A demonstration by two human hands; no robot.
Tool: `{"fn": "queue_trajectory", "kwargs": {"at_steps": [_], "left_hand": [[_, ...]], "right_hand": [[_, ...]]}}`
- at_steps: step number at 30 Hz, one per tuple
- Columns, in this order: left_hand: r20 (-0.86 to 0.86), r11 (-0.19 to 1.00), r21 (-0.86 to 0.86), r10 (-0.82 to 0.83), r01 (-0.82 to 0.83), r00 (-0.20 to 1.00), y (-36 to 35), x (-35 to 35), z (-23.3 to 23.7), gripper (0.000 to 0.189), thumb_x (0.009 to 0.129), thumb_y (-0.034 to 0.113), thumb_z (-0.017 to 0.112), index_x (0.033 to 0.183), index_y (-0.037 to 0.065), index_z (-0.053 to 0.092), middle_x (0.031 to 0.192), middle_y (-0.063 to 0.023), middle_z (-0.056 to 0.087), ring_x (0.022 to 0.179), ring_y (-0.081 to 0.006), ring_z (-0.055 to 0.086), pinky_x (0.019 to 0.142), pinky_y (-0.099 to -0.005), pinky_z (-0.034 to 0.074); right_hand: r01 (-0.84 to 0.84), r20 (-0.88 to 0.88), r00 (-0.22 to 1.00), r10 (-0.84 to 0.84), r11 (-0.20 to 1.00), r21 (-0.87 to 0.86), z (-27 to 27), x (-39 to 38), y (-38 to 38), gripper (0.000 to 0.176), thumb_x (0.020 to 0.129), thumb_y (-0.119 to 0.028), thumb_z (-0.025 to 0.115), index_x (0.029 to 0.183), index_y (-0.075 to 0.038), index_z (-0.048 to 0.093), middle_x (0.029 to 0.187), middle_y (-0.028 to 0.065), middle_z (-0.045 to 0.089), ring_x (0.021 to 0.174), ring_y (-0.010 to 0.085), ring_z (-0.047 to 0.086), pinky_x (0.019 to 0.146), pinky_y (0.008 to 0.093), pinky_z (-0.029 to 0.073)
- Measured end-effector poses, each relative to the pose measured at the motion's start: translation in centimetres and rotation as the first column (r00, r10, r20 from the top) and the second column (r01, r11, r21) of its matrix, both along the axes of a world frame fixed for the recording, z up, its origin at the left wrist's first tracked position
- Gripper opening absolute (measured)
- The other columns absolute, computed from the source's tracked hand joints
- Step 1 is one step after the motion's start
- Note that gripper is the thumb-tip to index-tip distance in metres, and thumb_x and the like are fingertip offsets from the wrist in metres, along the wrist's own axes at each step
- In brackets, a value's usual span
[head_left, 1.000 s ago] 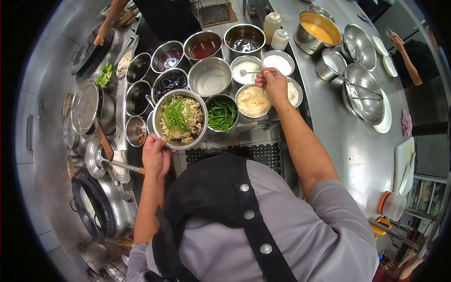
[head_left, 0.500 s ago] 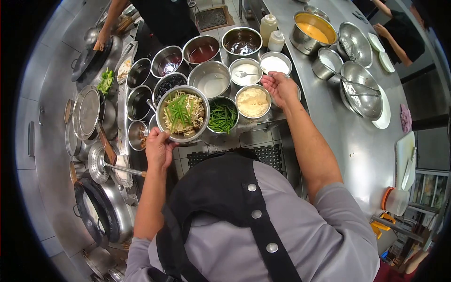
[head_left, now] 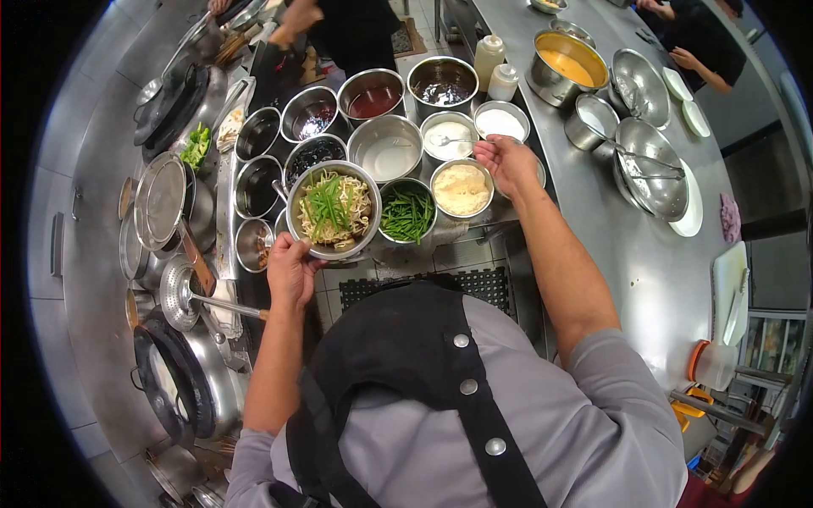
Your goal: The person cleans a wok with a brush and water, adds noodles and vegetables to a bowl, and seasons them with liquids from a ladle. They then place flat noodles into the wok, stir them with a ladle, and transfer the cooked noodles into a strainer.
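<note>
My left hand [head_left: 293, 267] grips the near rim of a steel bowl [head_left: 373, 222] of bean sprouts [head_left: 345, 229] topped with cut green stalks [head_left: 333, 201]. With fingers closed, my right hand [head_left: 511, 165] pinches the handle of a spoon [head_left: 461, 140]. The spoon's head lies over a steel container of white seasoning [head_left: 442, 128]. Just nearer to me is a container of pale yellowish paste or powder [head_left: 461, 188]. Between the bowl and that container stands one of cut green vegetables [head_left: 406, 213]. Another white-filled container [head_left: 500, 124] sits beyond my right fingertips.
Sauce pots [head_left: 371, 96] and squeeze bottles [head_left: 489, 57] stand at the back. On the right counter are a pot of orange liquid [head_left: 569, 66] and steel bowls [head_left: 669, 190]. Woks [head_left: 174, 381] and strainers [head_left: 161, 203] line the left. A co-worker's arm [head_left: 295, 21] is at the far side.
The view has shifted slightly. The co-worker's hand at the far left has come off the wok and swung right. My hands keep their holds on the bowl and spoon.
</note>
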State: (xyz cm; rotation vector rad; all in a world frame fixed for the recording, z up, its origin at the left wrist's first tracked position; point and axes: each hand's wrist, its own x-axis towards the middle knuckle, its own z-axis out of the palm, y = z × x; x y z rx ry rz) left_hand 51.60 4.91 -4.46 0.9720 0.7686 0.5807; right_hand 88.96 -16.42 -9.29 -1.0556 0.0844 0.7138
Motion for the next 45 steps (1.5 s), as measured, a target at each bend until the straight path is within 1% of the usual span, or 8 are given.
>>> {"fn": "queue_trajectory", "kwargs": {"at_steps": [4, 6, 10, 14, 25, 41, 43, 45], "left_hand": [[-0.055, 0.998, 0.055, -0.014, 0.017, 0.998, 0.3, 0.6, -0.5, 0.016, 0.091, 0.0, 0.057, 0.083, 0.011, 0.049, 0.083, -0.004, 0.062, 0.069, -0.0161, 0.066, 0.057, -0.0324, 0.061], [-0.097, 0.996, 0.077, -0.037, 0.044, 0.995, -0.4, 2.2, -0.8, 0.011, 0.091, 0.002, 0.057, 0.086, 0.01, 0.052, 0.087, -0.0046, 0.065, 0.071, -0.016, 0.066, 0.059, -0.032, 0.06], [-0.123, 0.988, -0.021, -0.157, 0.156, 0.98, -1.6, 4.8, -0.8, 0.017, 0.09, 0.001, 0.059, 0.082, 0.011, 0.048, 0.087, -0.0043, 0.061, 0.074, -0.0166, 0.065, 0.061, -0.0351, 0.06], [-0.025, 0.972, -0.113, -0.212, 0.207, 0.977, -2.9, 4.3, 0.6, 0.006, 0.093, 0.005, 0.058, 0.092, 0.01, 0.054, 0.096, -0.0052, 0.066, 0.08, -0.0151, 0.066, 0.061, -0.0312, 0.06], [0.023, 0.996, -0.035, -0.076, 0.077, 0.997, -2.1, -0.3, 2.9, 0.008, 0.094, 0.003, 0.056, 0.09, 0.008, 0.053, 0.089, -0.0061, 0.067, 0.071, -0.0172, 0.068, 0.058, -0.0319, 0.062], [-0.054, 0.993, 0.013, -0.118, 0.119, 0.992, -2.1, -0.5, 0.2, 0.012, 0.093, 0.001, 0.056, 0.087, 0.009, 0.051, 0.087, -0.0059, 0.066, 0.069, -0.0171, 0.068, 0.057, -0.0327, 0.062], [-0.13, 0.986, 0.045, -0.156, 0.163, 0.979, -2.7, 0.9, -0.6, 0.012, 0.092, 0.002, 0.058, 0.087, 0.01, 0.05, 0.087, -0.0061, 0.065, 0.068, -0.0177, 0.066, 0.057, -0.0327, 0.06], [-0.14, 0.971, -0.011, -0.238, 0.239, 0.961, -3.6, 3.1, -0.8, 0.012, 0.092, 0.002, 0.058, 0.087, 0.01, 0.05, 0.088, -0.0063, 0.065, 0.068, -0.0179, 0.066, 0.057, -0.0327, 0.06]], "right_hand": [[-0.025, 0.018, 1.0, 0.025, 1.0, -0.01, 3.7, -1.3, -2.3, 0.023, 0.101, -0.01, 0.047, 0.114, 0.007, 0.055, 0.1, 0.0204, 0.068, 0.085, 0.0248, 0.071, 0.074, 0.0321, 0.061], [-0.166, 0.197, 0.969, 0.15, 0.984, 0.07, 6.9, -3.2, -3.4, 0.023, 0.101, -0.011, 0.047, 0.116, 0.006, 0.055, 0.1, 0.0199, 0.069, 0.085, 0.0241, 0.071, 0.075, 0.0317, 0.061], [-0.028, 0.566, 0.816, 0.117, 0.986, -0.164, 8.5, -6.5, -6.3, 0.022, 0.102, -0.013, 0.052, 0.109, 0.005, 0.063, 0.097, 0.0137, 0.071, 0.08, 0.0165, 0.068, 0.07, 0.0263, 0.057], [-0.059, 0.476, 0.852, 0.218, 0.943, -0.326, 4.0, -8.0, -8.4, 0.021, 0.101, -0.012, 0.053, 0.108, 0.005, 0.065, 0.093, 0.0109, 0.071, 0.077, 0.0127, 0.067, 0.069, 0.0245, 0.055], [0.014, 0.105, 0.994, 0.002, 0.989, -0.15, -0.1, -8.0, -8.1, 0.02, 0.101, -0.012, 0.05, 0.108, 0.004, 0.059, 0.094, 0.0162, 0.069, 0.076, 0.0194, 0.069, 0.069, 0.0294, 0.058], [0.017, 0.046, 0.999, -0.012, 0.995, -0.1, 2.9, -8.3, -9.2, 0.018, 0.101, -0.01, 0.048, 0.108, 0.005, 0.057, 0.093, 0.0174, 0.069, 0.075, 0.0206, 0.069, 0.067, 0.0299, 0.059], [-0.063, 0.139, 0.989, 0.051, 0.995, 0.082, 6.4, -9.3, -9.9, 0.02, 0.102, -0.011, 0.049, 0.109, 0.005, 0.059, 0.093, 0.016, 0.069, 0.077, 0.0195, 0.069, 0.069, 0.0292, 0.058], [0.029, 0.343, 0.939, -0.017, 0.999, -0.029, 8.0, -9.3, -11.0, 0.021, 0.102, -0.012, 0.05, 0.109, 0.005, 0.061, 0.093, 0.0147, 0.07, 0.078, 0.0182, 0.069, 0.069, 0.0284, 0.058]]}}
